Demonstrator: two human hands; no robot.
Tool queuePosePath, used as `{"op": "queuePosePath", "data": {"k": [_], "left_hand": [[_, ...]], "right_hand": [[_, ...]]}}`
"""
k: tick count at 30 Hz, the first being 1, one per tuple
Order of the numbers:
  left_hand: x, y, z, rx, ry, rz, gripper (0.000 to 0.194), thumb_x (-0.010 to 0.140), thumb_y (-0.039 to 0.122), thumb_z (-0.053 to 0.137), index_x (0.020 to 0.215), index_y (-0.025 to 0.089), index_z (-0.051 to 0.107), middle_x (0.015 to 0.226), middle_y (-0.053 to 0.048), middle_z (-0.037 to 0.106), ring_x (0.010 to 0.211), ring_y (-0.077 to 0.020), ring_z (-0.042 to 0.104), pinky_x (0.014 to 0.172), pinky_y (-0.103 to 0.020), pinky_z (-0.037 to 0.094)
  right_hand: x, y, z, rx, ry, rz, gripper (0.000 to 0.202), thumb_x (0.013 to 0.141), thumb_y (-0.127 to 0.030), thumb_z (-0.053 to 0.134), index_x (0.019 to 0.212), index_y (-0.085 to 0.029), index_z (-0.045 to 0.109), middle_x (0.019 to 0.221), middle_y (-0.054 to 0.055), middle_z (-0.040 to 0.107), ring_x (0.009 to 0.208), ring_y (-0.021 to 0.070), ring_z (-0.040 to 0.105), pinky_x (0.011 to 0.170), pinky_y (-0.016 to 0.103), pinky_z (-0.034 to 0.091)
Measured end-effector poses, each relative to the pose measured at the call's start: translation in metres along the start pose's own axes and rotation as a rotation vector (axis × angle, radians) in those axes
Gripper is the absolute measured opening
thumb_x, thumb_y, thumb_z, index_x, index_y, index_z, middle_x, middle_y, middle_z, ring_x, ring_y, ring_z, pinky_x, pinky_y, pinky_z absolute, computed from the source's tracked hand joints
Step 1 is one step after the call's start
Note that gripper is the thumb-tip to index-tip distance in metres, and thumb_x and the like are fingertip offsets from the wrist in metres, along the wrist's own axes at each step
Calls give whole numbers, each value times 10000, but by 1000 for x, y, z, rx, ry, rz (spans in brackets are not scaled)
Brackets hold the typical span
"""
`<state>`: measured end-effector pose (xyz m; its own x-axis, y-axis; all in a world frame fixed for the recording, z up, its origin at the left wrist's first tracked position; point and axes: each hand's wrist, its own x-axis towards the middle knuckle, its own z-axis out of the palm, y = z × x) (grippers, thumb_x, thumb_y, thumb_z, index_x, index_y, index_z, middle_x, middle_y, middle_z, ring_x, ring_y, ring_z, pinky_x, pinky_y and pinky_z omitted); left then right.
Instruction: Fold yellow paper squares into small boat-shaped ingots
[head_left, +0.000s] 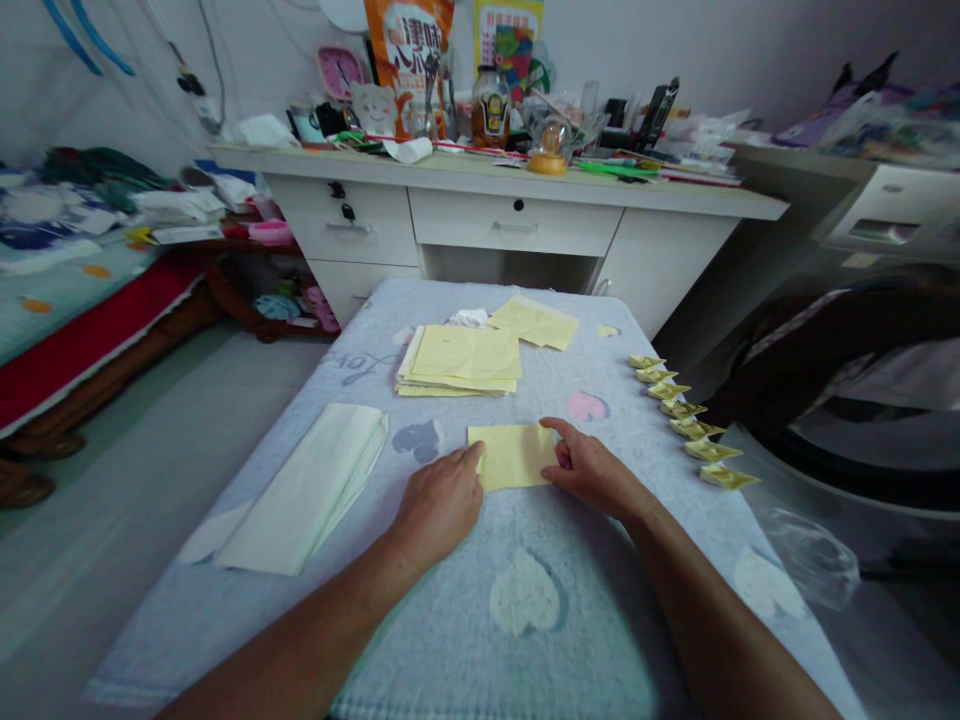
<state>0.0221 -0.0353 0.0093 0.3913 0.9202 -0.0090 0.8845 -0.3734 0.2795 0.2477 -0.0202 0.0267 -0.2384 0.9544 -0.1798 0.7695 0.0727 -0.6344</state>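
A small yellow paper rectangle (514, 456) lies flat on the blue patterned cloth, between both hands. My left hand (442, 500) presses on its left edge, fingers together and mostly hidden from the camera. At its right edge is my right hand (589, 466), with the index fingertip on the top corner, the thumb lower down and the other fingers curled. Behind the rectangle sits a stack of yellow paper (465, 360), and farther back are loose yellow sheets (536, 322). Several folded yellow paper pieces (696, 428) stand in a row along the right edge.
Folded whitish-green paper (311, 490) lies at the left on the cloth-covered table (525, 640). Crumpled white tissue (470, 318) is behind the stack. A white desk (517, 215) with jars and clutter stands beyond. Clear plastic (810, 555) hangs at the right.
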Motion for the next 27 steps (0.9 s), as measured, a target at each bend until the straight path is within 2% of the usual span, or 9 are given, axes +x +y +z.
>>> {"op": "queuePosePath", "data": {"k": [27], "left_hand": [[1, -1, -1, -10, -14, 11, 497, 840, 110, 385, 1329, 129, 466, 1203, -122, 645, 1064, -192, 627, 925, -308, 475]], "right_hand": [[-2, -1, -2, 19, -23, -15, 644, 750, -151, 583, 1363, -140, 385, 603, -77, 476, 565, 104, 465, 546, 223, 277]]}}
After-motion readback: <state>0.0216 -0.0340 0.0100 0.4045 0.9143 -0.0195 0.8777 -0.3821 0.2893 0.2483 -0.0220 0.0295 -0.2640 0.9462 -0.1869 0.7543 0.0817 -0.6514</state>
